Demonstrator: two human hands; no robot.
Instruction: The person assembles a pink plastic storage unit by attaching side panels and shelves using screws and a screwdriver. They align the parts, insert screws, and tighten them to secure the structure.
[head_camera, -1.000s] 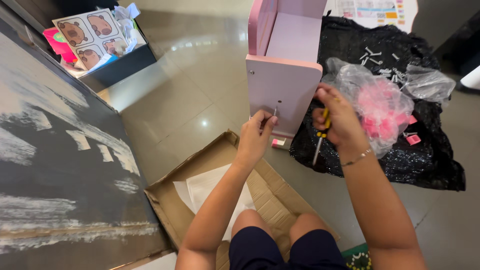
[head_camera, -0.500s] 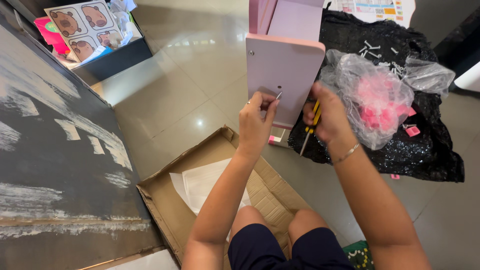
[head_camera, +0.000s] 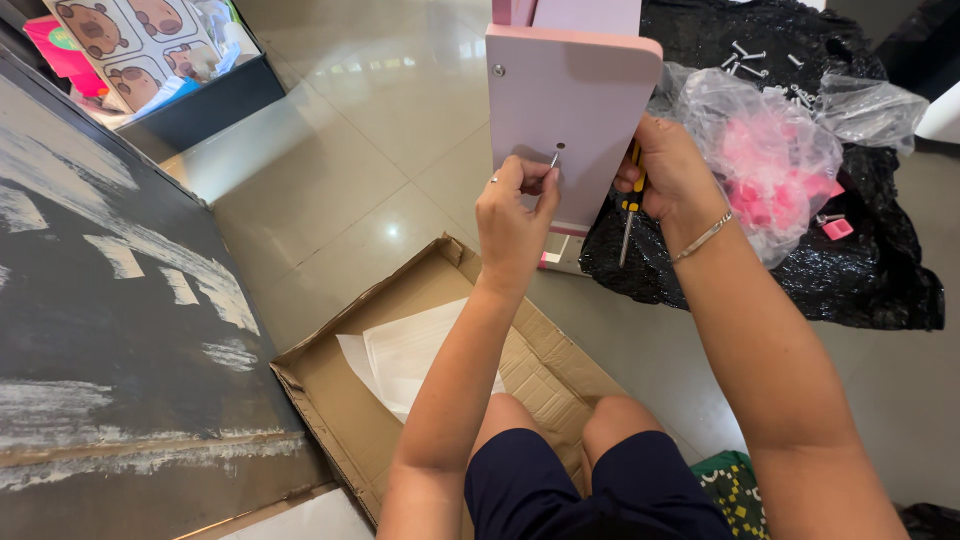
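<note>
Your left hand (head_camera: 513, 205) pinches a small screw (head_camera: 555, 158) at a hole in the upright pink panel (head_camera: 570, 110), fingers closed on it. Your right hand (head_camera: 668, 175) grips a yellow-handled screwdriver (head_camera: 630, 205), handle mostly hidden; the panel's top is cut off.

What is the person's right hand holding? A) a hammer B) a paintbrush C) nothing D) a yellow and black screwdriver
D: the right hand is closed around a yellow and black screwdriver whose metal shaft points down, beside the flat pink wooden panel, while the left hand pinches a small metal screw at a hole in that panel.
</note>
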